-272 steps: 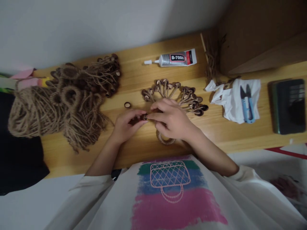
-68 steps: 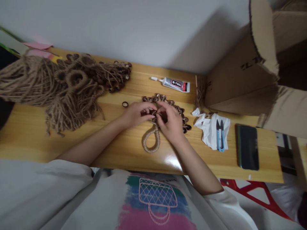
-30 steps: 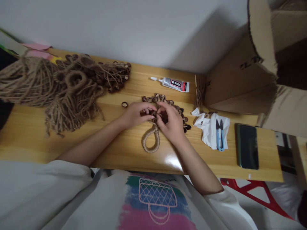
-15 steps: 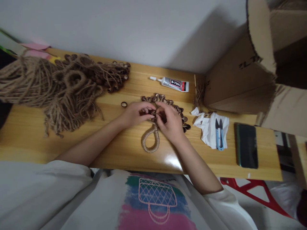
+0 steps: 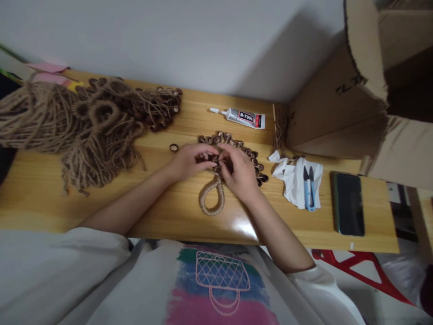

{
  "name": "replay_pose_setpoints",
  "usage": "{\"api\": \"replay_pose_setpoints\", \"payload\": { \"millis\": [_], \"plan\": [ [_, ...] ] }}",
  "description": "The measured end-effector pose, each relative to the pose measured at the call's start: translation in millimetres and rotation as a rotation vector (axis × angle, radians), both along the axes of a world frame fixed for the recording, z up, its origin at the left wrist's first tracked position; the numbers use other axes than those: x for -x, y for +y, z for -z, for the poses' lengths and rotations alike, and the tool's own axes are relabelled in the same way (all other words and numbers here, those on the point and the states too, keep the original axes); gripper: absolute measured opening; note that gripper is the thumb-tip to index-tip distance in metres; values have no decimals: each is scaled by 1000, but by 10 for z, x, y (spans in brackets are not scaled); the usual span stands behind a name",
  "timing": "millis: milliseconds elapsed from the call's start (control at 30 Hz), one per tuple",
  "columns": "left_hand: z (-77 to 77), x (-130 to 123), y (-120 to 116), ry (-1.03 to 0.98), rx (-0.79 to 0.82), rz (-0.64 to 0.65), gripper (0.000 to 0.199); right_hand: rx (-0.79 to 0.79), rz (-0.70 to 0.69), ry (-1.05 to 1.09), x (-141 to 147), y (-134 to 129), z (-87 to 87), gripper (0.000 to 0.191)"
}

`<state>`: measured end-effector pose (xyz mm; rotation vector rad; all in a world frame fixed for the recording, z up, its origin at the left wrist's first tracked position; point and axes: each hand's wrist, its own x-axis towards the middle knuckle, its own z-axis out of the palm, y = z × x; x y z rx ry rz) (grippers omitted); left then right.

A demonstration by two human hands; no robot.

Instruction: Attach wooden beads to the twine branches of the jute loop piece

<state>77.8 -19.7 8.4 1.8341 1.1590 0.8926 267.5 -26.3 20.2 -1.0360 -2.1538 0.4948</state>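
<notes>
My left hand (image 5: pixel 194 161) is closed, thumb and fingers pinching a dark brown nut shell (image 5: pixel 215 158). Fingertips of my right hand (image 5: pixel 239 170) are pinched together against the same shell, perhaps on its cord; what lies between them is too small to make out. Below the hands, a cord-wrapped loop handle (image 5: pixel 212 198) lies on the table. Beyond and to the right of my fingers spreads a cluster of brown shells (image 5: pixel 252 155) on cords, partly hidden by my right hand. One loose shell piece (image 5: pixel 173 147) rests left of my left hand.
Bundles of jute cord (image 5: pixel 98 140) with shells fill the table's left side. A glue tube (image 5: pixel 245 118) lies behind the hands. To the right are thread snips (image 5: pixel 309 189) on white tissue (image 5: pixel 291 183), a phone (image 5: pixel 348 204), thin twigs (image 5: pixel 279 128) and a cardboard box (image 5: pixel 331 104).
The view has shifted very slightly. Both hands stay at the shell with almost the same grip, and nothing else has visibly moved.
</notes>
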Motion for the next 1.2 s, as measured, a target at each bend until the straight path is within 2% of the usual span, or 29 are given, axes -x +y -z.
{"api": "replay_pose_setpoints", "payload": {
  "millis": [533,1200],
  "plan": [
    [6,4,13,-7,1,0,21,-21,3,11,10,-3,-3,37],
    [12,16,10,-20,20,-8,25,48,19,31,-3,-8,-54,38]
  ]
}}
